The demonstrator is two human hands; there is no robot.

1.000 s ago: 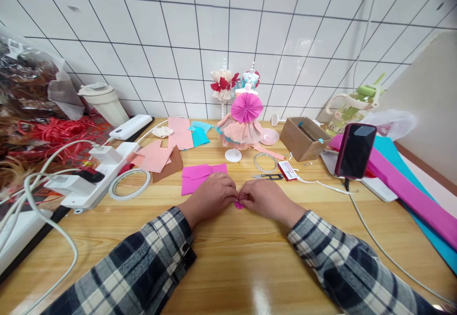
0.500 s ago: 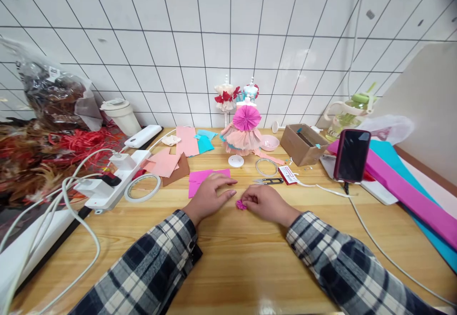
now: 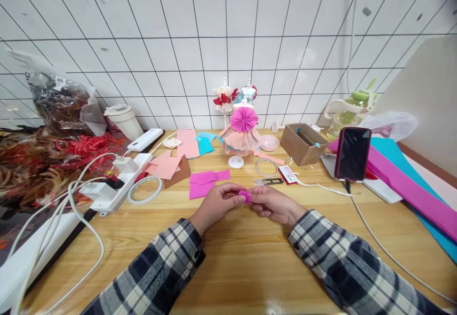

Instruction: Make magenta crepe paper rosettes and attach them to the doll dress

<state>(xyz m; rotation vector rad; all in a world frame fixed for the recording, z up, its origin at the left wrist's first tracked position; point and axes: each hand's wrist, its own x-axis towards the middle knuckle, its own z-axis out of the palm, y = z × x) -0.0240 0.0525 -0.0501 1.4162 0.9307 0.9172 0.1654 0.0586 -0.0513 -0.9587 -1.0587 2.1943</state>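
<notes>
A small pleated magenta paper rosette (image 3: 245, 197) is pinched between both hands, just above the wooden table. My left hand (image 3: 221, 203) grips its left edge with thumb and fingers, and my right hand (image 3: 273, 203) holds its right edge. Behind my left hand lie folded magenta paper pieces (image 3: 202, 188). Beyond my right hand are black thread snips (image 3: 269, 181), a red and white packet (image 3: 287, 175) and a thin white ring (image 3: 266, 167). A little dress form (image 3: 243, 138) stands farther back, wearing a peach pleated skirt and a large magenta paper fan.
On the left are a power strip (image 3: 117, 188) with cables, a tape roll (image 3: 144, 190) and red and brown feathers (image 3: 53, 177). Toward the right stand a cardboard box (image 3: 303, 150), a phone (image 3: 352, 154) and long coloured paper sheets (image 3: 410, 186). A tiled wall closes the back.
My left hand has moved right and closed on the rosette, which my right hand alone held before. The rosette has been raised slightly and now faces me.
</notes>
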